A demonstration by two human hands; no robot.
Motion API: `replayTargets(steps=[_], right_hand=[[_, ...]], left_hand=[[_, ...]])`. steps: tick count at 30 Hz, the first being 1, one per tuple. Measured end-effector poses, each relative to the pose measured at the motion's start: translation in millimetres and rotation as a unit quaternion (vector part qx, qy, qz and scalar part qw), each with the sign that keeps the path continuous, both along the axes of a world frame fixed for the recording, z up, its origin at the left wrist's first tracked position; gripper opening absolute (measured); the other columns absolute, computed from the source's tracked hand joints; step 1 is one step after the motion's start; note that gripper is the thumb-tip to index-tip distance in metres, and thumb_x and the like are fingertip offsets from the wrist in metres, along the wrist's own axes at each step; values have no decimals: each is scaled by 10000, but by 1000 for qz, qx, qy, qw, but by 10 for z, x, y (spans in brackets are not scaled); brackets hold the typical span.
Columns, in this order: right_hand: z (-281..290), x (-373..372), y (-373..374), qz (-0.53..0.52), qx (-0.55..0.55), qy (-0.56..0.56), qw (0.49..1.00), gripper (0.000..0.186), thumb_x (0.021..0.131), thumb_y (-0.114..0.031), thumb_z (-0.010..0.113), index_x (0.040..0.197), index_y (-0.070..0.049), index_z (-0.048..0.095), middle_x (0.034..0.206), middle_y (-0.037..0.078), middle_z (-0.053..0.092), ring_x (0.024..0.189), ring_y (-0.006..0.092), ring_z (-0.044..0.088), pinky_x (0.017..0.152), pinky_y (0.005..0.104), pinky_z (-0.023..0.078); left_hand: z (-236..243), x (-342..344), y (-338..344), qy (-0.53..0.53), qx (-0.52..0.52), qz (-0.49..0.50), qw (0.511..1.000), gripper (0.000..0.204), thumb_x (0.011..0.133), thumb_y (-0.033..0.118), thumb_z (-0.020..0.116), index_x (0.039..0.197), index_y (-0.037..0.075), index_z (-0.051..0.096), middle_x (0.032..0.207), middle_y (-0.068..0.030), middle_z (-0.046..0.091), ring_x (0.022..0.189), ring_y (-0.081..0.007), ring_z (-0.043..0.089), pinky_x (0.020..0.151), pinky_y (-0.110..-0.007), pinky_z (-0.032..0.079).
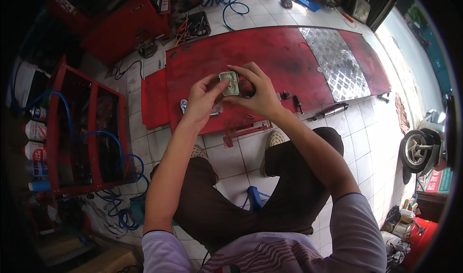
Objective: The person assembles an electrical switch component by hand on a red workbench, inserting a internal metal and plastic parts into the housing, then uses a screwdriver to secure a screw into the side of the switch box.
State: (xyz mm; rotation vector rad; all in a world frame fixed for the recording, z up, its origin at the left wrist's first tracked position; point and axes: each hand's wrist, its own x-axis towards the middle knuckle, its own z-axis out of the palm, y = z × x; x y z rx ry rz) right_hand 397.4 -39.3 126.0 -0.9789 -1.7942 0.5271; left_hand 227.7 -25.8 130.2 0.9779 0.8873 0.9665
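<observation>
Between my two hands, above a red lift platform (270, 46), I hold a small pale-green rectangular tray-like part (233, 88) with rounded corners and a raised rim. My left hand (203, 97) grips its left side, the thumb pressed onto its inner face. The fingers of my right hand (260, 92) curve around its right side, touching its upper and lower edges. Just below my left hand, a shiny metal piece (183, 105) lies on the platform. A small black block (286, 95) and a dark bolt-like piece (299, 103) lie to the right of my right hand.
A red metal rack (91, 123) with blue hose stands at left, beside several cans (36, 150). A tray of tools (193, 27) sits beyond the platform. At right are a silver cylindrical tool (333, 110) and a scooter wheel (415, 150). Another person's foot (286, 2) shows far off.
</observation>
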Motion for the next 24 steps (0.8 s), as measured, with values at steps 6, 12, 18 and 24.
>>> replayTargets(steps=[6, 12, 18, 24], right_hand=[[77, 31, 37, 8, -14, -9, 1000, 697, 584, -159, 791, 1220, -81, 518, 954, 90, 518, 822, 248, 545, 718, 342, 451], [43, 60, 0, 13, -16, -34, 999, 682, 614, -180, 778, 1235, -109, 506, 945, 91, 512, 824, 275, 556, 715, 367, 462], [4, 76, -52, 26, -33, -45, 998, 676, 617, -169, 768, 1237, -124, 502, 880, 89, 505, 756, 272, 547, 681, 364, 461], [-16, 58, -4, 22, -35, -57, 998, 689, 609, -159, 774, 1238, -104, 500, 852, 84, 507, 732, 247, 511, 669, 337, 441]], left_hand=[[40, -39, 76, -3, -52, -27, 998, 263, 833, 184, 648, 1043, 38, 589, 828, 6, 619, 631, -53, 571, 465, -211, 422], [39, -75, 62, 18, -35, -60, 997, 294, 812, 165, 671, 1061, 39, 580, 864, -3, 622, 663, -67, 589, 477, -218, 451], [-82, -72, 15, 30, -28, -58, 997, 357, 789, 108, 686, 1110, 24, 552, 881, -14, 625, 682, -81, 598, 505, -216, 482], [-116, -72, 64, 27, -26, -54, 998, 361, 795, 98, 677, 1122, 22, 546, 884, -25, 637, 691, -80, 603, 504, -209, 479]])
